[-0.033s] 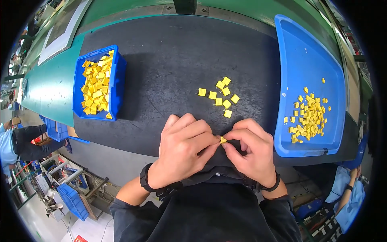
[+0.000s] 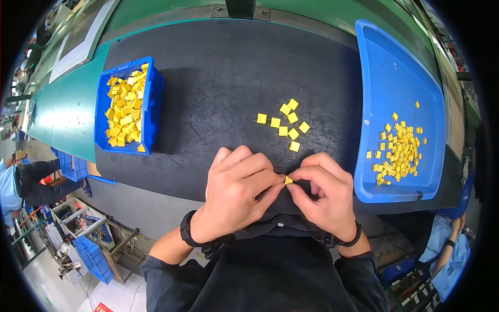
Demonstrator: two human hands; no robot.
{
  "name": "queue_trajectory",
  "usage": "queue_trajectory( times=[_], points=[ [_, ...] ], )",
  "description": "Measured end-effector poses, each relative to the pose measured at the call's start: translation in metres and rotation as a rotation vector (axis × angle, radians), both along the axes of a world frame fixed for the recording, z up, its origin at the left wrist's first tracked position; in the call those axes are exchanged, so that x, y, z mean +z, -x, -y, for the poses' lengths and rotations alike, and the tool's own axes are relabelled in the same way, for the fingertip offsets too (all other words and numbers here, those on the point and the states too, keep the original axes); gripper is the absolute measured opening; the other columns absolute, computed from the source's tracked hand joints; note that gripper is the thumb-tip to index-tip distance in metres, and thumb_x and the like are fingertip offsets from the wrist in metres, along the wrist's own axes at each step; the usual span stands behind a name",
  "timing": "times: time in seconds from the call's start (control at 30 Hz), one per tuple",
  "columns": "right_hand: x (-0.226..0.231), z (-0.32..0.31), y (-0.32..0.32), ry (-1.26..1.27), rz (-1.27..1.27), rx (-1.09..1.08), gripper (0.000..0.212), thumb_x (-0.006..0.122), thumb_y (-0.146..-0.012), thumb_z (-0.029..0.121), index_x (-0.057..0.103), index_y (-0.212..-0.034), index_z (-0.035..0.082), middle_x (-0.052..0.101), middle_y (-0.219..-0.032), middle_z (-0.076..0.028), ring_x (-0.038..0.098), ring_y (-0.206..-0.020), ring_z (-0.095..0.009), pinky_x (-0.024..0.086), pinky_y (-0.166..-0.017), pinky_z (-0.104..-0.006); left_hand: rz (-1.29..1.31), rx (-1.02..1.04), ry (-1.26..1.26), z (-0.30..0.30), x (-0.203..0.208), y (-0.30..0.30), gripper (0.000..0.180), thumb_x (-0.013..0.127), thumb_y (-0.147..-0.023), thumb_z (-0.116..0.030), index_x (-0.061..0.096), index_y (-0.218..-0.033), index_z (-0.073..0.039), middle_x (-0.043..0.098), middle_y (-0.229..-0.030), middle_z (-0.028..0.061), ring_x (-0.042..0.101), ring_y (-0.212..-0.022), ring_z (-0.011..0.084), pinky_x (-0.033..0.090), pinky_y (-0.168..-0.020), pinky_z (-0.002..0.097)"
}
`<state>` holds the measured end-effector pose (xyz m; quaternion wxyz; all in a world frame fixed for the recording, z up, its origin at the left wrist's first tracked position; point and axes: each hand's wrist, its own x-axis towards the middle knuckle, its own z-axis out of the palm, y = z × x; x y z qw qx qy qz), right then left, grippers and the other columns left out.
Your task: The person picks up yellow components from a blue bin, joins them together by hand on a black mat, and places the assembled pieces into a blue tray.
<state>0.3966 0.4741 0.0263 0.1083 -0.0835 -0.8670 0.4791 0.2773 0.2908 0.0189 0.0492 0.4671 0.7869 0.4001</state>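
Note:
Close to the table's near edge, a small yellow box capacitor [image 2: 288,180] is pinched between my two hands. My left hand [image 2: 240,188] meets its left side with thumb and index finger. From the right, my right hand [image 2: 323,192] grips it between thumb and fingertips. The fingers hide most of the part, and its wire leads cannot be made out. Beyond my hands, several more yellow capacitors [image 2: 283,131] lie loosely grouped on the black mat [image 2: 208,99], some with thin leads showing.
To the left stands a deep blue bin [image 2: 153,112] heaped with yellow capacitors. A wide, shallow blue tray [image 2: 400,67] on the right holds scattered capacitors toward its near end. A metal post [image 2: 240,8] rises at the far edge. People in light blue are at both sides.

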Motion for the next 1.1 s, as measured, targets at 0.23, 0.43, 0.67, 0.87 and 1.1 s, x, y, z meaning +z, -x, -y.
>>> queue_trajectory(
  times=[0.23, 0.43, 0.67, 0.87, 1.1],
  points=[
    [0.001, -0.002, 0.0, -0.003, -0.021, 0.023, 0.023, 0.085, -0.078, -0.008, 0.077, -0.097, 0.001, 0.067, -0.098, -0.004, 0.044, -0.058, -0.005, 0.032, -0.051, -0.0241, 0.171, -0.039, 0.037, 0.003, 0.008, 0.012, 0.022, 0.089, -0.073, -0.007, 0.079, -0.091, -0.013, 0.068, -0.084, -0.0015, 0.059, -0.08, 0.0218, 0.039, -0.074, 0.0366],
    [-0.004, -0.001, -0.001, -0.002, -0.048, 0.029, 0.022, 0.085, -0.078, -0.009, 0.076, -0.097, 0.001, 0.067, -0.098, -0.005, 0.044, -0.058, -0.005, 0.033, -0.051, -0.0238, 0.166, -0.069, 0.262, -0.008, 0.031, 0.019, 0.007, 0.082, -0.081, -0.008, 0.076, -0.085, -0.009, 0.07, -0.075, 0.0031, 0.068, -0.073, 0.0249, 0.049, -0.07, 0.0399],
    [-0.008, 0.001, -0.001, -0.023, -0.098, 0.032, 0.021, 0.084, -0.079, -0.009, 0.075, -0.096, 0.0, 0.067, -0.098, -0.005, 0.044, -0.057, -0.006, 0.035, -0.052, -0.0248, 0.815, -0.206, 0.73, -0.034, 0.049, 0.058, 0.02, 0.076, -0.092, -0.013, 0.076, -0.081, 0.003, 0.071, -0.061, 0.0096, 0.072, -0.051, 0.0206, 0.056, -0.052, 0.0353],
    [-0.006, 0.0, -0.001, -0.041, -0.11, 0.034, 0.02, 0.083, -0.08, -0.008, 0.075, -0.096, 0.0, 0.068, -0.097, -0.005, 0.046, -0.057, -0.007, 0.036, -0.052, -0.0256, 0.907, -0.128, 0.734, -0.04, 0.049, 0.056, 0.029, 0.076, -0.093, -0.016, 0.074, -0.074, 0.006, 0.075, -0.066, 0.012, 0.071, -0.051, 0.0165, 0.055, -0.05, 0.0291],
    [-0.005, -0.001, 0.001, -0.027, -0.09, 0.048, 0.019, 0.083, -0.081, -0.008, 0.074, -0.096, 0.0, 0.068, -0.096, -0.005, 0.046, -0.056, -0.007, 0.036, -0.052, -0.0257, 0.929, -0.094, 0.767, -0.045, 0.054, 0.058, 0.027, 0.073, -0.092, -0.014, 0.075, -0.072, 0.004, 0.075, -0.066, 0.011, 0.074, -0.054, 0.0171, 0.057, -0.052, 0.0289]
  ],
)
